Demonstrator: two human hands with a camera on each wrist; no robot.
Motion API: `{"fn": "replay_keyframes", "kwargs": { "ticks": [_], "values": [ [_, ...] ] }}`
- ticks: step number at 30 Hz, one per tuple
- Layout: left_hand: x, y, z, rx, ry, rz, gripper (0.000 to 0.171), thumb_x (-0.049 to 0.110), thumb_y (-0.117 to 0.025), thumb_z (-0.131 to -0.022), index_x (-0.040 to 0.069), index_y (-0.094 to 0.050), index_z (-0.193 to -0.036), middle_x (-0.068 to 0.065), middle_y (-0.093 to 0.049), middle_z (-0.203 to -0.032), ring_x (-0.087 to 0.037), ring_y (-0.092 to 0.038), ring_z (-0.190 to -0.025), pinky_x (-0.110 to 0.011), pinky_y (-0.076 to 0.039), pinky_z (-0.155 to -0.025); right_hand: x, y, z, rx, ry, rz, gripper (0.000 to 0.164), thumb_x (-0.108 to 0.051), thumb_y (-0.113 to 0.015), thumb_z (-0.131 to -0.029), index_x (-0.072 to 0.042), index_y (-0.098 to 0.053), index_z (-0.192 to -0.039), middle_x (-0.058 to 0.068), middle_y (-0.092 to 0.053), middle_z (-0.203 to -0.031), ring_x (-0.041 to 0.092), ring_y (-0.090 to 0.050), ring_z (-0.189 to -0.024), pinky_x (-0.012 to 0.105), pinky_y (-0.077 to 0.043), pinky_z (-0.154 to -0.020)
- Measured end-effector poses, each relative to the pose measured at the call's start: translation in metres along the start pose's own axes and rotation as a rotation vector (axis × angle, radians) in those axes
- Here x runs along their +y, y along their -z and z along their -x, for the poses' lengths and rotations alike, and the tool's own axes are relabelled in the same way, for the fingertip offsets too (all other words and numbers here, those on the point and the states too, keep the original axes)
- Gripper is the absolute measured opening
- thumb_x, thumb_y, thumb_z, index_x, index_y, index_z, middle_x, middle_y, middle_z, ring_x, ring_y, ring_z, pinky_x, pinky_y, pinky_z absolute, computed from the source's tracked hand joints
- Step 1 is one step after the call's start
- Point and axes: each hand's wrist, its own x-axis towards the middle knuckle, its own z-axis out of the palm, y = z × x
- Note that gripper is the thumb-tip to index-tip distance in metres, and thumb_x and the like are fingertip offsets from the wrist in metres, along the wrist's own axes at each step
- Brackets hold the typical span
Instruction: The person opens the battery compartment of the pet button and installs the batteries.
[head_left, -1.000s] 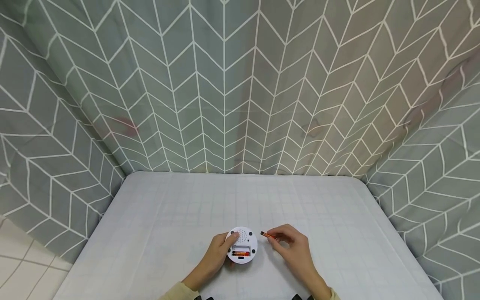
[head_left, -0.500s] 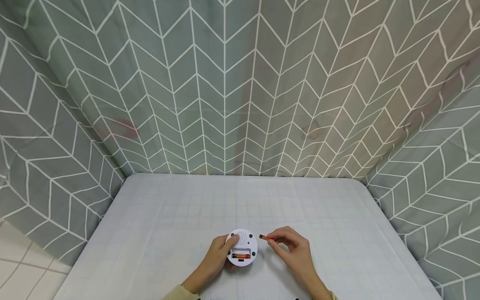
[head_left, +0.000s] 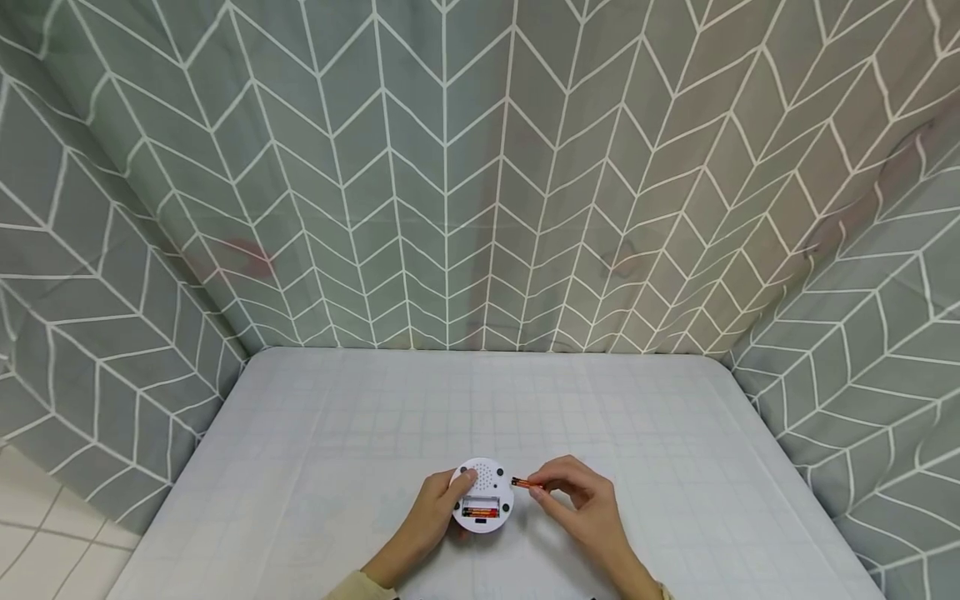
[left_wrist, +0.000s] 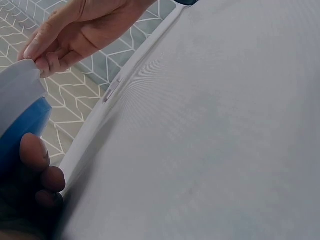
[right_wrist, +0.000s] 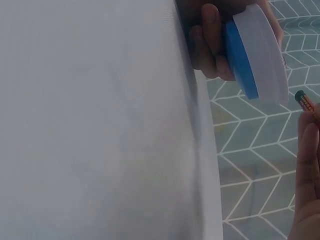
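My left hand [head_left: 435, 506] grips a round white device [head_left: 489, 468] by its left side, thumb lying on its face near a patch of small holes. Its open battery compartment [head_left: 481, 502] faces up and holds one orange-and-black battery [head_left: 481, 512] in the lower slot; the upper slot is bare. From the side, the right wrist view shows the device's white part [right_wrist: 265, 55] over a blue part [right_wrist: 239, 60], with left fingers curled beneath. Just right of the device, my right hand [head_left: 588, 504] pinches a second battery [head_left: 527, 483] between thumb and fingers, its black end pointing left.
A table covered in a white cloth [head_left: 360, 417] lies under both hands. Grey curtains with white zigzag lines [head_left: 450, 208] hang behind it and along both sides. Pale floor tiles [head_left: 56, 517] show at the lower left.
My right hand has moved slightly left, bringing its battery nearer the device's edge. The left hand holds the device in nearly the same place.
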Motion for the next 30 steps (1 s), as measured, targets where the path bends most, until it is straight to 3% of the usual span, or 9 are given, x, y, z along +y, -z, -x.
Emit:
{"fn": "replay_keyframes", "kwargs": {
  "ticks": [10,19,30],
  "values": [
    [-0.0017,-0.0005,0.0006,0.003,-0.012,-0.029,0.048,0.037,-0.047,-0.112,-0.005,-0.071,-0.108,-0.008,-0.075,-0.074,-0.009,-0.058,-0.046,-0.025,-0.051,-0.046,0.0016,-0.0032,0.0013,-0.051,0.058,0.01,0.033,0.021,-0.075,-0.084,0.0,-0.075,-0.109,0.016,-0.072,-0.101,0.019,-0.07,-0.092,0.027,-0.062,-0.077],
    [-0.0022,-0.0002,0.0,0.017,-0.014,-0.047,0.048,0.037,-0.047,-0.112,-0.005,-0.071,-0.108,-0.008,-0.075,-0.075,-0.009,-0.058,-0.047,-0.024,-0.051,-0.046,0.0031,-0.0053,-0.0019,-0.063,0.131,0.027,0.035,0.024,-0.075,-0.081,0.001,-0.075,-0.109,0.017,-0.071,-0.099,0.017,-0.066,-0.084,0.024,-0.058,-0.068],
    [-0.0017,-0.0002,0.0006,0.008,-0.021,-0.047,0.049,0.037,-0.047,-0.113,-0.005,-0.071,-0.107,-0.008,-0.075,-0.074,-0.009,-0.057,-0.047,-0.024,-0.05,-0.046,0.0005,-0.0082,-0.002,-0.064,0.16,0.052,0.038,0.024,-0.076,-0.08,-0.001,-0.075,-0.109,0.015,-0.071,-0.099,0.018,-0.066,-0.082,0.024,-0.057,-0.067]
  ]
}}
